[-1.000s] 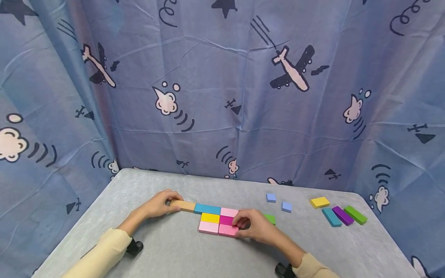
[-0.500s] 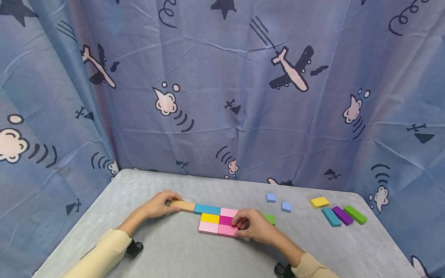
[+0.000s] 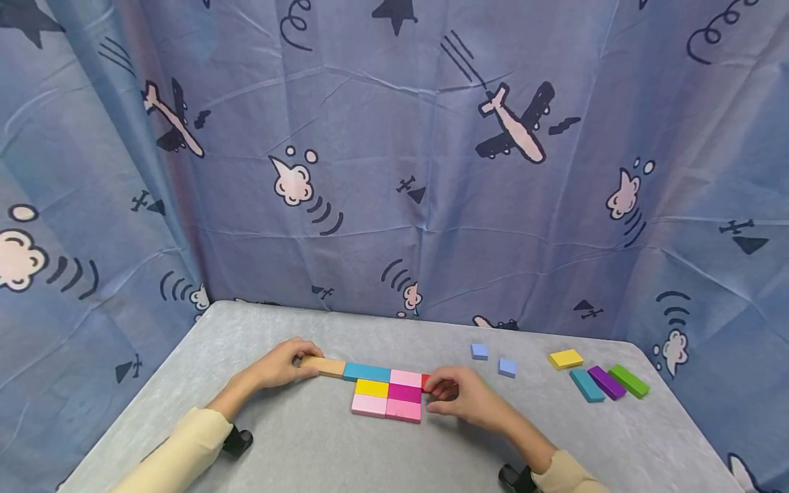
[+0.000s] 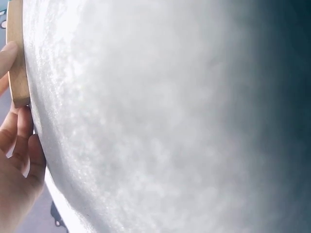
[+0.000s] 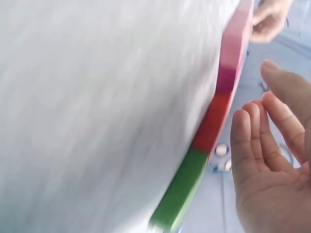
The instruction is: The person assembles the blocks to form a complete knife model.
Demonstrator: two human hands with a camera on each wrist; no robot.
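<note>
My left hand (image 3: 283,364) pinches the outer end of a tan wooden block (image 3: 328,367), which is the left end of a row lying on the table. A teal block (image 3: 366,372), a light pink block (image 3: 405,378) and a red block (image 3: 425,382) continue that row. Below sit a yellow block (image 3: 372,388), a magenta block (image 3: 405,393) and two pink blocks. My right hand (image 3: 471,400) hovers at the row's right end, holding nothing. The right wrist view shows its fingers apart from the red block and a green block (image 5: 182,189), which the hand hides in the head view.
Two small blue blocks (image 3: 479,351) lie behind the right hand. Farther right are a loose yellow block (image 3: 565,359), a second teal block (image 3: 587,385), a purple block (image 3: 607,383) and a bright green block (image 3: 629,381). A patterned curtain (image 3: 345,171) hangs behind the grey table (image 3: 296,438).
My right hand has let go of the blocks' right edge and shifted slightly right, uncovering part of the red block and hiding the green one. The left hand stays on the tan block.
</note>
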